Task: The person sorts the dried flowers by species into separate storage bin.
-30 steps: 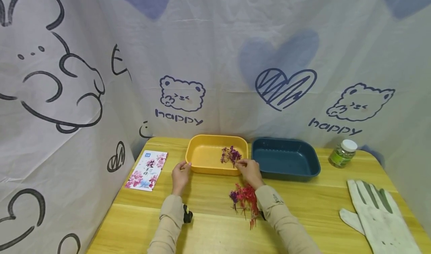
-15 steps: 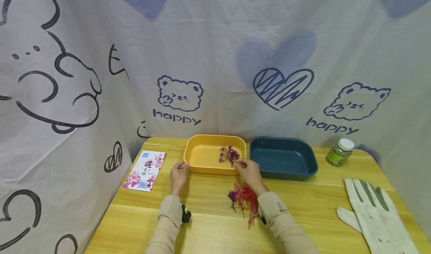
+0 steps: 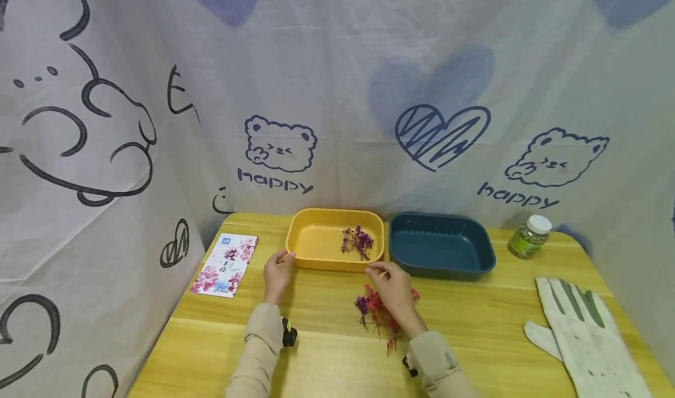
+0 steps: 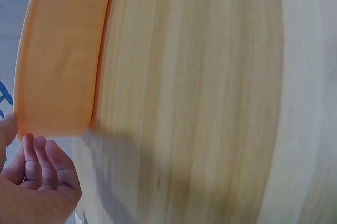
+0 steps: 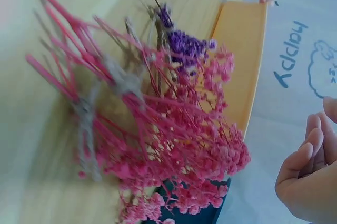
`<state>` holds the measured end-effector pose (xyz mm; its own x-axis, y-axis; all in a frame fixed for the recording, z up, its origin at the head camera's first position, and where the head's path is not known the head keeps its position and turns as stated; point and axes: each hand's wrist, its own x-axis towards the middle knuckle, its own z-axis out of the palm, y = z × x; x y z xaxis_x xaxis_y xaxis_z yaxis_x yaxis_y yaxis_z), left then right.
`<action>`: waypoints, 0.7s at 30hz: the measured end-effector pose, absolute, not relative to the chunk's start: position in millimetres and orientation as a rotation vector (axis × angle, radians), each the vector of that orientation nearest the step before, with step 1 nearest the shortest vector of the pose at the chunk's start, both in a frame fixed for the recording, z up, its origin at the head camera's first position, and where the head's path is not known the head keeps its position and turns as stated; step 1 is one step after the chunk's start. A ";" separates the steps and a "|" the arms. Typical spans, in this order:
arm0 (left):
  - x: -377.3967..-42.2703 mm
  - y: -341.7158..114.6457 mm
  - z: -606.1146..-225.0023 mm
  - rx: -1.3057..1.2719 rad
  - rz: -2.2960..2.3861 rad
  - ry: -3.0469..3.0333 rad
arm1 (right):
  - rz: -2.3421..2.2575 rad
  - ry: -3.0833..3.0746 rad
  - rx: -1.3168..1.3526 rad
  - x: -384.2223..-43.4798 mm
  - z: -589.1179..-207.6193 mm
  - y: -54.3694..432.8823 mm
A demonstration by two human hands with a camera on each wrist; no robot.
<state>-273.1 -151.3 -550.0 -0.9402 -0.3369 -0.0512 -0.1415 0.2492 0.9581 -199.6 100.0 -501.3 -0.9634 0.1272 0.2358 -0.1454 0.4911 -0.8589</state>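
In the head view, my left hand (image 3: 278, 276) pinches the left front corner of a yellow tray (image 3: 337, 265) between thumb and fingers; the left wrist view shows the thumb over the rim. A bunch of purple dried flowers (image 3: 358, 242) lies in the tray's right half. My right hand (image 3: 395, 289) is just in front of the tray's right front corner, its fingers loosely bent and holding nothing. Below it on the table lie bunches of pink dried flowers (image 5: 184, 124) with tied stems, partly hidden by the hand in the head view, and a small purple bunch (image 5: 184, 45).
A dark blue tray (image 3: 442, 272) stands just right of the yellow one. Farther right are a white-lidded jar (image 3: 529, 237) and a pale glove (image 3: 590, 339). A floral printed card (image 3: 225, 265) lies at the left. A patterned curtain (image 3: 348, 93) hangs behind the wooden table (image 3: 337, 351).
My right hand has let go of the purple flowers in the yellow tray and drawn back towards me, over the pink bunches. My left hand keeps its place at the tray's corner.
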 end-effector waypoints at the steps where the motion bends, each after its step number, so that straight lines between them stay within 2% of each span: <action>1: -273.1 -151.5 -549.8 0.456 -1.775 -2.353 | 1.476 -2.464 0.010 -196.2 -501.8 99.9; 12: -272.3 -151.4 -548.8 0.440 -1.764 -2.355 | 1.618 -2.381 -0.084 -153.4 -522.3 93.6; 21: -269.8 -151.5 -546.2 0.434 -1.776 -2.360 | 1.588 -2.339 -0.129 -132.4 -550.0 78.3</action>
